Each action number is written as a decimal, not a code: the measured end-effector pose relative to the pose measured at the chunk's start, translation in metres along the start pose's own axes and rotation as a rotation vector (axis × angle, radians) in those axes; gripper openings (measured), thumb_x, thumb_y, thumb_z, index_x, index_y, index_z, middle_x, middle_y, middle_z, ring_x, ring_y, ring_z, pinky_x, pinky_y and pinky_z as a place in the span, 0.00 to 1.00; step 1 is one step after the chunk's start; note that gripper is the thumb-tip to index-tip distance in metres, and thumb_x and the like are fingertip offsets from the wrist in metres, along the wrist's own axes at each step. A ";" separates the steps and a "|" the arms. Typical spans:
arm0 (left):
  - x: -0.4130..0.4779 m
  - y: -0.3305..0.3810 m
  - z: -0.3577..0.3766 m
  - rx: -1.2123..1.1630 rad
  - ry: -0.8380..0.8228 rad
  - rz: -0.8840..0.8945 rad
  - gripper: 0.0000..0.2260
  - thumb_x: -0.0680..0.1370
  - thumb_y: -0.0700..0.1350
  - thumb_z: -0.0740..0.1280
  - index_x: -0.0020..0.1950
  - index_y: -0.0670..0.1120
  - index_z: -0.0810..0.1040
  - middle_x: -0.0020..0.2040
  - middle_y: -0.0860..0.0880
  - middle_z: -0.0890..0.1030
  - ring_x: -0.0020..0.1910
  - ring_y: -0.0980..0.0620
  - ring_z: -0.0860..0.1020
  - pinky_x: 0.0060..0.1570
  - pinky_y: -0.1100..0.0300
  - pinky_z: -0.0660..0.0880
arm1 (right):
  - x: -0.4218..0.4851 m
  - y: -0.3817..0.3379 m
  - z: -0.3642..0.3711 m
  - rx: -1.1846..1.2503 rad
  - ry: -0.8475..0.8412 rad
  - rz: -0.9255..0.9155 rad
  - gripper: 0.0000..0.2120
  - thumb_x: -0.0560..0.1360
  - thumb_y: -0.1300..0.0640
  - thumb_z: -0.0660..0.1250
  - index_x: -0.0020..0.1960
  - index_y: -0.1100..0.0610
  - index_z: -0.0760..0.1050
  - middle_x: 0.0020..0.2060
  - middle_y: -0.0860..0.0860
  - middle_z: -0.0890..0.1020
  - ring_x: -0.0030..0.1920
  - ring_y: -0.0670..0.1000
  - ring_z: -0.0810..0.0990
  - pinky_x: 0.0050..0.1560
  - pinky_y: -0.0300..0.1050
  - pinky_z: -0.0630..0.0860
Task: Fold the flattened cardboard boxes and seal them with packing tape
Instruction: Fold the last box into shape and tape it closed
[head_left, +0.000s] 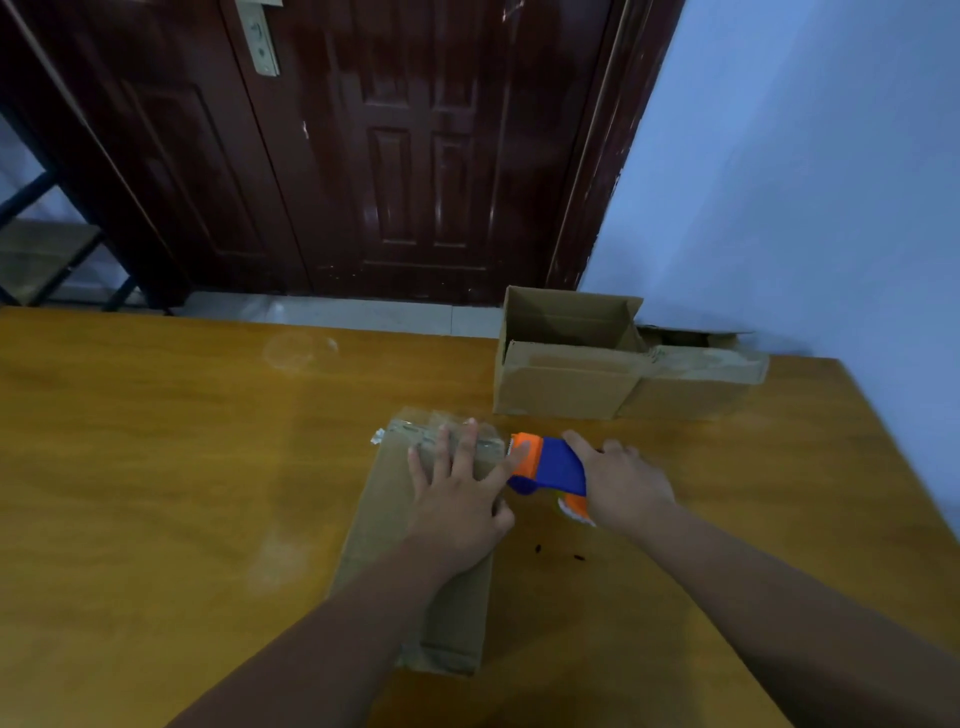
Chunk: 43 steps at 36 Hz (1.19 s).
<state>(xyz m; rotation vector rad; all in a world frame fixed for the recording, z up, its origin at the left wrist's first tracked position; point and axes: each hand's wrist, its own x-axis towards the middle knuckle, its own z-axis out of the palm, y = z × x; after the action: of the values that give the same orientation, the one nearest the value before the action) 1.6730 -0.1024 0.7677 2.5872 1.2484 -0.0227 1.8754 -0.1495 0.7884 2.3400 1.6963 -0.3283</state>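
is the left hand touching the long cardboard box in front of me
Touching. The head view shows the left hand lying flat, fingers spread, on the taped end of the long cardboard box; the right hand grips the tape dispenser.

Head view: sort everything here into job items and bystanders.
Job: long box under left hand; tape dispenser in right hand; open box; second box beside it.
Lying about: door; shelf; dark specks on table.
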 end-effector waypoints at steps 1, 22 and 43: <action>-0.001 0.003 0.002 0.014 0.003 0.008 0.30 0.78 0.57 0.51 0.73 0.67 0.36 0.77 0.50 0.36 0.74 0.40 0.33 0.65 0.32 0.32 | -0.002 -0.001 -0.004 -0.014 -0.008 -0.001 0.36 0.76 0.49 0.65 0.74 0.41 0.43 0.55 0.55 0.72 0.54 0.57 0.73 0.44 0.48 0.67; 0.014 0.023 -0.011 0.023 0.166 0.041 0.22 0.80 0.56 0.59 0.71 0.49 0.64 0.68 0.50 0.72 0.70 0.50 0.66 0.69 0.51 0.60 | 0.039 -0.022 -0.103 0.164 -0.537 -0.073 0.31 0.74 0.28 0.51 0.47 0.55 0.76 0.42 0.53 0.79 0.42 0.52 0.78 0.46 0.46 0.73; 0.007 0.019 -0.009 0.039 0.358 0.084 0.23 0.60 0.51 0.82 0.52 0.44 0.84 0.48 0.49 0.85 0.53 0.47 0.82 0.49 0.41 0.79 | 0.065 -0.013 -0.068 0.566 -0.927 0.165 0.31 0.63 0.29 0.70 0.52 0.52 0.79 0.44 0.52 0.85 0.47 0.53 0.83 0.38 0.41 0.78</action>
<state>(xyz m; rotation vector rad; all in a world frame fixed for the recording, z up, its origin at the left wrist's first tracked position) 1.6910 -0.1059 0.7797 2.7588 1.2564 0.4559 1.8860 -0.0654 0.8313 2.0381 1.0071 -1.7095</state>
